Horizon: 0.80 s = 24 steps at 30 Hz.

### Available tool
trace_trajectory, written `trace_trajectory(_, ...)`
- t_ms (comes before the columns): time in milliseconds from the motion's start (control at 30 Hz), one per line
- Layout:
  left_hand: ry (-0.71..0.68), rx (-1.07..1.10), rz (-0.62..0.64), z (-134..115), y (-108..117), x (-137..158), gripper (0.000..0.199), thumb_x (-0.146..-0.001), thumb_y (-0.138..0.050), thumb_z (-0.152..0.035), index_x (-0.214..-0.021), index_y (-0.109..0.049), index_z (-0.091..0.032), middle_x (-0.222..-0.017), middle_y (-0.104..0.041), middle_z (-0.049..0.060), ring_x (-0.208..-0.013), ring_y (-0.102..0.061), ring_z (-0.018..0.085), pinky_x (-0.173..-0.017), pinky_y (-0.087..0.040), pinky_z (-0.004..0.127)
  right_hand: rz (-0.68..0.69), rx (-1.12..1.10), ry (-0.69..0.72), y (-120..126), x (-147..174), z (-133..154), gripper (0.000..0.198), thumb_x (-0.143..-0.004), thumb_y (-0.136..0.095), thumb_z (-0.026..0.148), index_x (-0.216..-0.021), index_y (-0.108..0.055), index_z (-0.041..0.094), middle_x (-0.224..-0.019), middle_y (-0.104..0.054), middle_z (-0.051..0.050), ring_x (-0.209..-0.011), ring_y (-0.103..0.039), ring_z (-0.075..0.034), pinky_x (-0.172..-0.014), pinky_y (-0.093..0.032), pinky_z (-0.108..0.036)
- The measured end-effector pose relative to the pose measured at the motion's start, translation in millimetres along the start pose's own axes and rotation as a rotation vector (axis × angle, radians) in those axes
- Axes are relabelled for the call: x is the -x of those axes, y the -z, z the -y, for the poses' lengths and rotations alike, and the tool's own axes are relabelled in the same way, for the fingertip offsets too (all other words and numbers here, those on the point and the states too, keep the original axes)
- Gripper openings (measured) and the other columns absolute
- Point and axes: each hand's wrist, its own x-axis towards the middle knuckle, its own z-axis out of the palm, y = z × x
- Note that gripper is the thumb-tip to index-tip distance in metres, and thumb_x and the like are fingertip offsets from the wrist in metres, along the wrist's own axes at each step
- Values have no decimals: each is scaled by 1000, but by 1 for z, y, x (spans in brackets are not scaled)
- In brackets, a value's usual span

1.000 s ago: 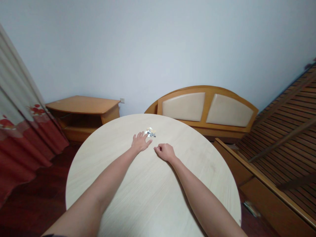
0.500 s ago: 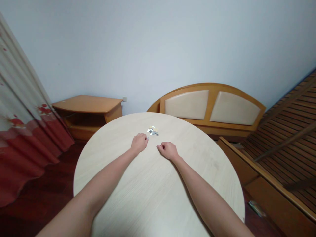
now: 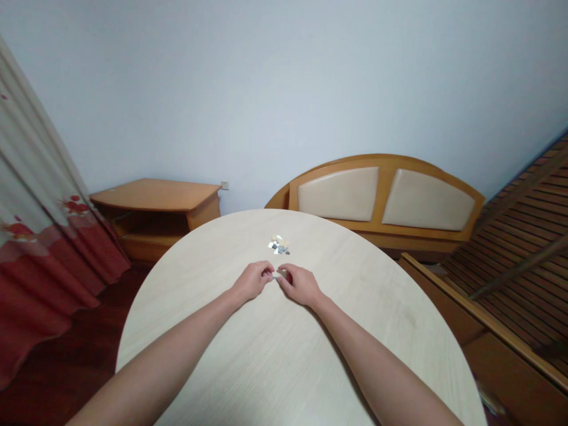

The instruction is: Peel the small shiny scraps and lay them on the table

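Over the middle of the round pale table [image 3: 248, 367], my left hand [image 3: 254, 280] and my right hand [image 3: 302, 284] meet almost fingertip to fingertip. Between them is a small pale flat piece [image 3: 276, 275], pinched by the left thumb and fingers. The right thumb and forefinger curve in and close at its other edge; the exact contact is too small to make out. Just beyond the hands lies a loose pile of small flat pieces [image 3: 279, 245] in white, grey and yellowish tones, possibly jigsaw pieces.
Beyond the table stand a low wooden cabinet [image 3: 155, 194] on the left and a wooden headboard [image 3: 380, 195] with cream panels. A red and white curtain [image 3: 39, 260] hangs at the left. Wooden slats [image 3: 523, 236] and a bed-frame board [image 3: 488, 325] are on the right.
Both hands have come together and closer to me, away from the pile. The small piece in my left hand is now between both hands. The view has tilted slightly up.
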Motion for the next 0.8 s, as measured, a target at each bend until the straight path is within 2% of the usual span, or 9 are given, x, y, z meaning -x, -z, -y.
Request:
trace_trajectory(267,-60,110,-61,-4,-8,-1,3,-82,-66,-18,-84,-67,-15,-81,-69,3,-77,-63,16,-73,-48,26,-11,-172,107,-7,1,-7,21,-93,-57,33,-97,-74,20,-83,-73,-5,-72,-62,-17,-66,-39,-26)
trace_trajectory(400,-48,93,-91,-6,-10,0,10,-85,-64,-23,-89,-70,-15,-87,-72,6,-81,-65,17,-75,-49,27,-55,-271,97,-8,1,-8,21,-93,-57,33,-96,-74,19,-82,-73,-5,-70,-60,-16,-65,-40,-26)
trace_trajectory(567,20,86,-58,-7,-10,0,19,-90,-59,-28,-94,-72,-15,-88,-75,6,-79,-66,17,-74,-48,28,-95,-319,72,-8,0,-8,20,-92,-57,32,-93,-73,19,-80,-72,-5,-69,-60,-16,-64,-41,-25)
trace_trajectory(800,11,45,-66,-8,-9,1,20,-92,-55,-26,-88,-72,-16,-81,-74,3,-74,-65,15,-71,-47,25,-55,-329,28,-6,0,-8,24,-94,-51,32,-95,-72,20,-83,-73,-4,-73,-63,-17,-68,-43,-26)
